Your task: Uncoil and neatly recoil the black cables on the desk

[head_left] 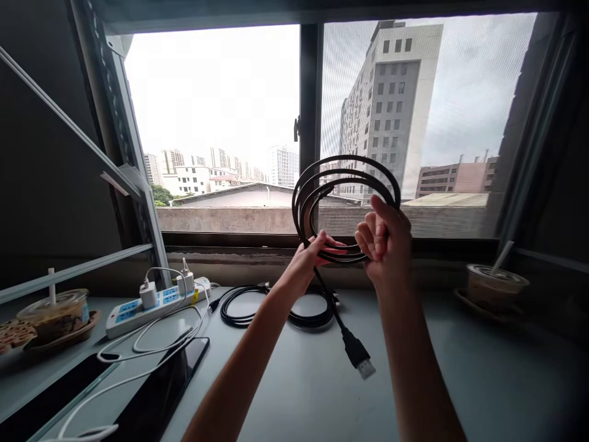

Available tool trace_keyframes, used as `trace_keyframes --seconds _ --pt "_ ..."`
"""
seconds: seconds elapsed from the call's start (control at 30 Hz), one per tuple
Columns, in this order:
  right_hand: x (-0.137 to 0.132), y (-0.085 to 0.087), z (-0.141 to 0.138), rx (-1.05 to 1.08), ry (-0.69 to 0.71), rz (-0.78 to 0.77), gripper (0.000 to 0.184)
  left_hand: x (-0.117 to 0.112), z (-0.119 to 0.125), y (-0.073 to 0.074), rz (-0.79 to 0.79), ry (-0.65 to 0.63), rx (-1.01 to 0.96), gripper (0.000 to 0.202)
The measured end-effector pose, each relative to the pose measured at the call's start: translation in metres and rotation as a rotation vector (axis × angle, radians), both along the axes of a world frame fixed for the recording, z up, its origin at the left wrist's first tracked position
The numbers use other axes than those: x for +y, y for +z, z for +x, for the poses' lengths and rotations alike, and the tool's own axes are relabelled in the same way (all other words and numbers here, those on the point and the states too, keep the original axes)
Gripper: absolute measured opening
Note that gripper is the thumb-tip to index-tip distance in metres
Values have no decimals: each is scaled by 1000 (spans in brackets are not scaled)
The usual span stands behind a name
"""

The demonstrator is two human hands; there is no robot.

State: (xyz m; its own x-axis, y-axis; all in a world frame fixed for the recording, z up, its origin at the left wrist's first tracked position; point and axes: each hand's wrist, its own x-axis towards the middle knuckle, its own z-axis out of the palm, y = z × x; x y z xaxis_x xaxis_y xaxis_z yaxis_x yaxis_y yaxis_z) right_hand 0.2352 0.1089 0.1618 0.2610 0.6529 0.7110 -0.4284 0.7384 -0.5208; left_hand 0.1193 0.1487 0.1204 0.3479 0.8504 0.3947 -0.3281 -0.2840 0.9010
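Up in front of the window, a black USB cable (346, 158) hangs in several loose loops between my two hands. My left hand (309, 261) is closed on the lower left of the loops, fingers partly behind them. On the right side of the coil, my right hand (385, 233) has its fingers curled around the cable. One end drops below my left hand, and its USB plug (358, 353) dangles over the table. The cable's other end seems to lie inside the loops, by my left hand. Two more coiled black cables (237, 322) rest on the table behind my left forearm.
A white power strip (161, 304) with chargers and white cords (142, 334) sits at the left. Dark phone- or tablet-like devices (161, 387) lie in front of it. Lidded drink cups stand at the far left (57, 310) and right (497, 285). A metal shelf frame (142, 178) rises at the left.
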Motion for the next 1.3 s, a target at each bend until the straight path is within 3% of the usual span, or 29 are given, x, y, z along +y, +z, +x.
trace_keyframes --seconds 0.13,0.2,0.27,0.37,0.5,0.67,0.8,1.03,1.13,1.3 --pt "29 -8 3 -52 -9 -149 48 5 -3 4 75 252 -85 41" --pt "37 -13 2 -87 -126 -193 41 6 -6 6 141 335 -97 44" --pt "40 -16 2 -112 -334 -200 28 6 -11 9 188 377 -108 44" --pt "36 -17 3 -171 -594 -81 49 2 -19 14 244 472 -57 33" --pt "27 -15 2 -336 -645 137 65 -2 -31 20 332 605 0 16" --pt "27 -17 -7 -487 -664 230 45 1 -45 23 346 566 23 28" --pt "28 -18 -14 -479 -632 242 27 -1 -51 27 323 485 29 32" --pt "23 -11 -8 -480 -421 108 26 -18 -52 36 246 374 99 28" --pt "26 -10 -4 -500 -446 114 25 -19 -50 35 302 355 91 24" --pt "32 -12 -9 -384 -558 136 23 -18 -50 34 302 354 175 52"
